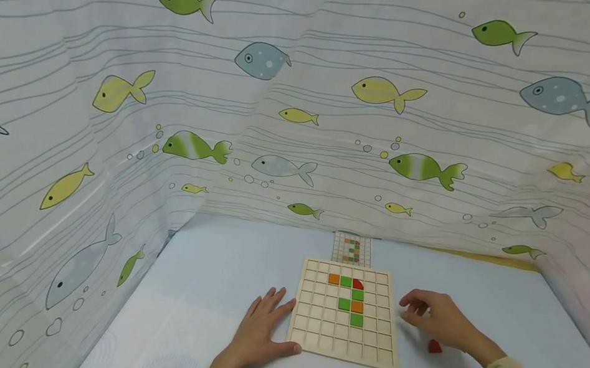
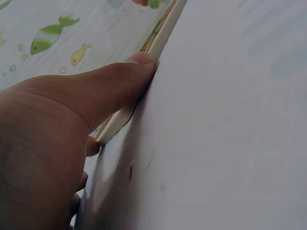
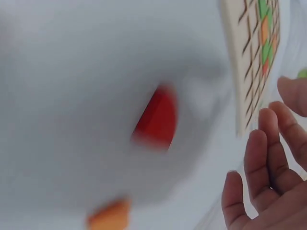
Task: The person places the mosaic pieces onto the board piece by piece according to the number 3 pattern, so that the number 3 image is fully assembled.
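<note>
The square wooden grid board [image 1: 309, 327] lies flat, with several colored pieces set in its cells. My left hand [image 1: 259, 333] rests at its lower left corner with fingers spread, and in the left wrist view the thumb [image 2: 115, 86] touches the board's edge. My right hand [image 1: 440, 319] hovers just beyond the board's right side, its fingers loosely bent and nothing between them. Under that hand's wrist lies a red piece with a curved side [image 1: 435, 347]. The right wrist view also shows an orange piece [image 3: 110, 215] on the table; the right hand and forearm hide it from the head view.
Behind the board lies a small printed pattern card [image 1: 339, 250] with a similar grid and colored squares. Pale cloth covers the table [image 1: 239, 258], and a fish-printed curtain [image 1: 329, 145] hangs around its back and sides.
</note>
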`<state>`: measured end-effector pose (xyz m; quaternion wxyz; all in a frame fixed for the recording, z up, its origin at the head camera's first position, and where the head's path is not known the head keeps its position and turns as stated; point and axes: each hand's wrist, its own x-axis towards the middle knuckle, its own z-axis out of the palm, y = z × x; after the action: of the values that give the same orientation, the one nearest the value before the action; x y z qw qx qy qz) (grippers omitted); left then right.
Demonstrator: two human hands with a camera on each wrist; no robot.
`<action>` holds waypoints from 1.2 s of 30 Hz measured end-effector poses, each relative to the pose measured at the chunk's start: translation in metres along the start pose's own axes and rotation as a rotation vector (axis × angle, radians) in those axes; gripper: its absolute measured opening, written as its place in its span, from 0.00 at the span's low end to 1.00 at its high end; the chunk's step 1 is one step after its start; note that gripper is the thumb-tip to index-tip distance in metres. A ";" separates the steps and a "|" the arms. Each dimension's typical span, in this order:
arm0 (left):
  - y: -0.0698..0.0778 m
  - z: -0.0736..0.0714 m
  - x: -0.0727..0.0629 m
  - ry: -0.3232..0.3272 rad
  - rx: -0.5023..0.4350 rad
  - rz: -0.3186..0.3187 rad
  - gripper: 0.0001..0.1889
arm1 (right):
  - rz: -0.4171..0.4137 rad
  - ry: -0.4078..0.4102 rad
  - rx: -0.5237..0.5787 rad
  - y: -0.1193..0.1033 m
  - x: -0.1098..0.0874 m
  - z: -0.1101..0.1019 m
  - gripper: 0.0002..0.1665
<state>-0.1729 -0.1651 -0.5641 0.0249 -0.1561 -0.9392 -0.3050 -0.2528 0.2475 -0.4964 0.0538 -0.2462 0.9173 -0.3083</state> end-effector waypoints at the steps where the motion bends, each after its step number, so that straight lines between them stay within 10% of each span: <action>1: 0.000 0.000 0.000 0.000 0.004 0.001 0.49 | 0.004 0.002 -0.014 0.005 -0.005 -0.006 0.12; 16: 0.003 -0.001 0.001 -0.005 0.008 -0.024 0.48 | 0.168 -0.003 -0.157 0.062 -0.068 -0.054 0.14; 36: 0.001 0.001 0.000 0.014 0.008 0.000 0.49 | 0.300 -0.031 -0.173 0.082 -0.088 -0.046 0.26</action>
<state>-0.1721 -0.1635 -0.5647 0.0321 -0.1540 -0.9402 -0.3022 -0.2216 0.3716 -0.5127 0.0918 -0.1150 0.9660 -0.2127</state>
